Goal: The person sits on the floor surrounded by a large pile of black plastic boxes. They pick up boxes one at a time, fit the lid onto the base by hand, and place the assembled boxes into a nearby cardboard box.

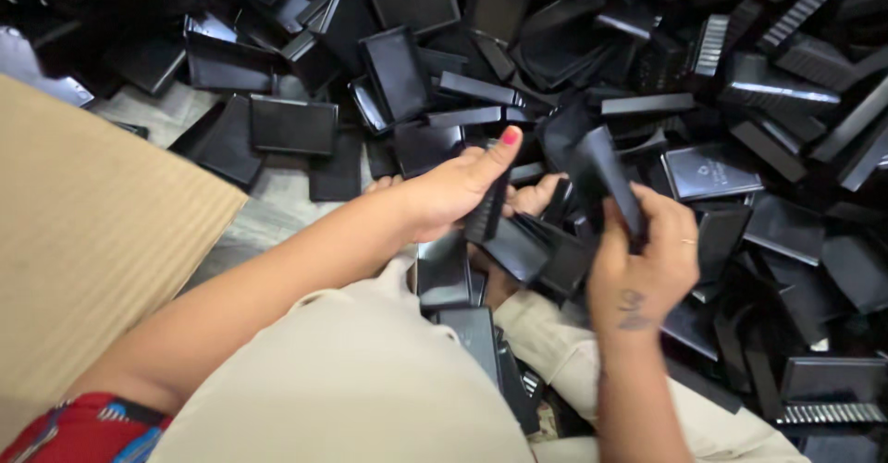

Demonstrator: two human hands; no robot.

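Looking down from my head: my left hand point(453, 190) is closed on a narrow black plastic piece point(487, 211), thumb stretched out along its top edge. My right hand point(645, 258) is clamped on a flat black plastic tray point(601, 172), fingers wrapped over its lower end, the tray tilted up above them. The two hands sit near each other over my lap point(370, 380), apart and not touching, with a few more black pieces point(541, 250) lying between them and against my knees. To handle these well, I judge I should hold each by its edges and keep them square to one another. The heap of black trays point(740, 102) covers the floor ahead; a cardboard sheet point(83, 241) lies to my left.
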